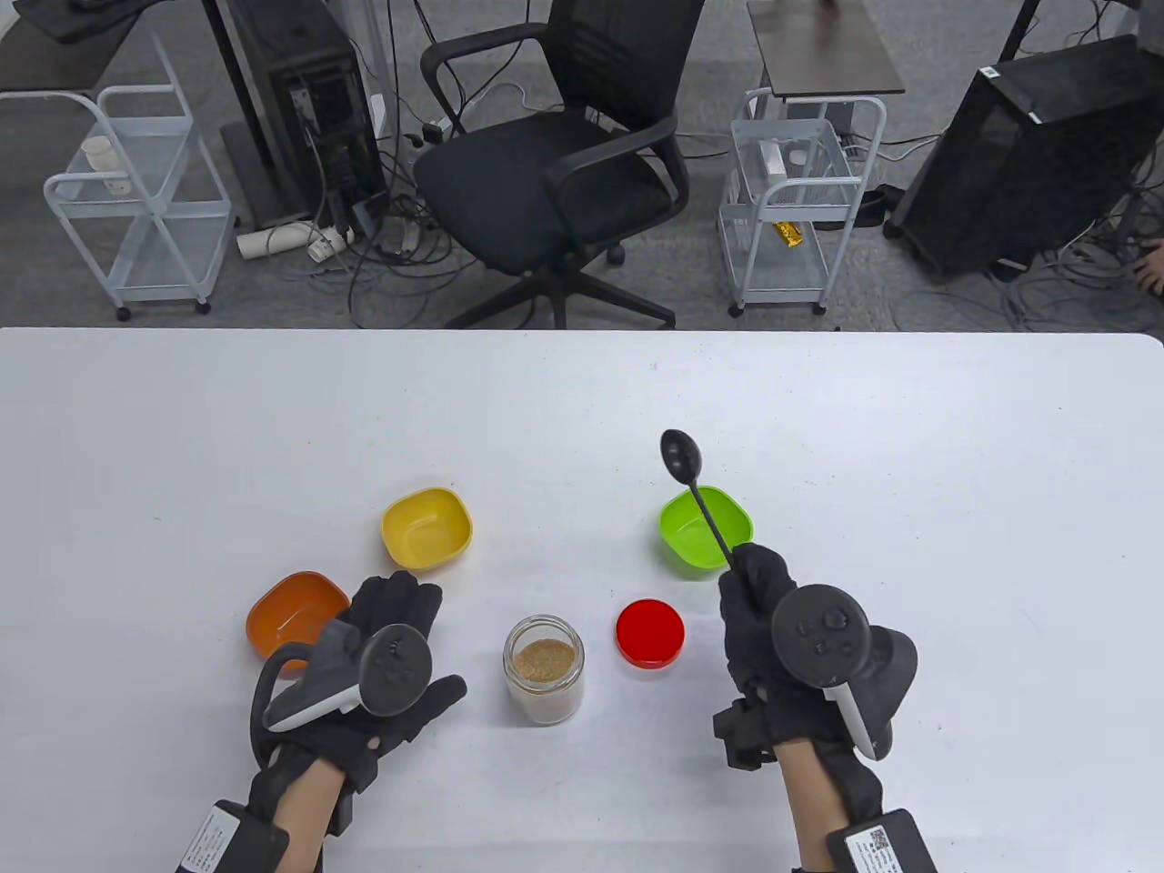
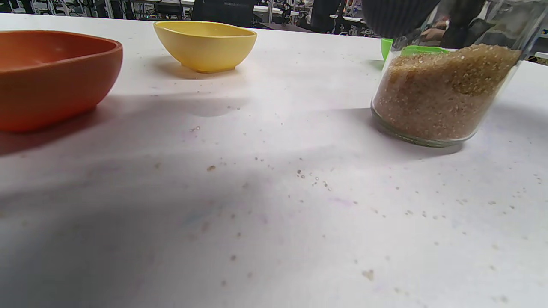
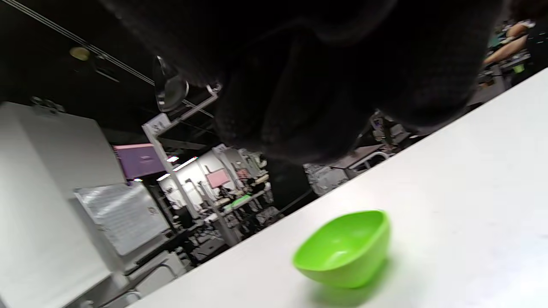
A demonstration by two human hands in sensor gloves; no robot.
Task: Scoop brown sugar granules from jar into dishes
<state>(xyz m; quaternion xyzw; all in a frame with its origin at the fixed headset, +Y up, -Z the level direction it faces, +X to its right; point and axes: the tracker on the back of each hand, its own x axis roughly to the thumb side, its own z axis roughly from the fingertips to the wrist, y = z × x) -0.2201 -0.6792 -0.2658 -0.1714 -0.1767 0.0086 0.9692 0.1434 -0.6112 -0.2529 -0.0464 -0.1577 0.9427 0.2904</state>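
An open glass jar (image 1: 544,669) of brown sugar stands at the table's front middle; it also shows in the left wrist view (image 2: 445,92). Three empty dishes stand around it: orange (image 1: 293,616) (image 2: 47,72), yellow (image 1: 426,526) (image 2: 205,45) and green (image 1: 707,530) (image 3: 344,250). My right hand (image 1: 755,600) grips the handle of a black spoon (image 1: 682,459), whose empty bowl points away above the green dish. My left hand (image 1: 391,637) rests flat with fingers spread, between the orange dish and the jar, touching neither.
The jar's red lid (image 1: 649,633) lies on the table right of the jar. Loose sugar grains (image 2: 308,179) are scattered on the white table (image 1: 909,436). An office chair (image 1: 555,164) and carts stand beyond the far edge.
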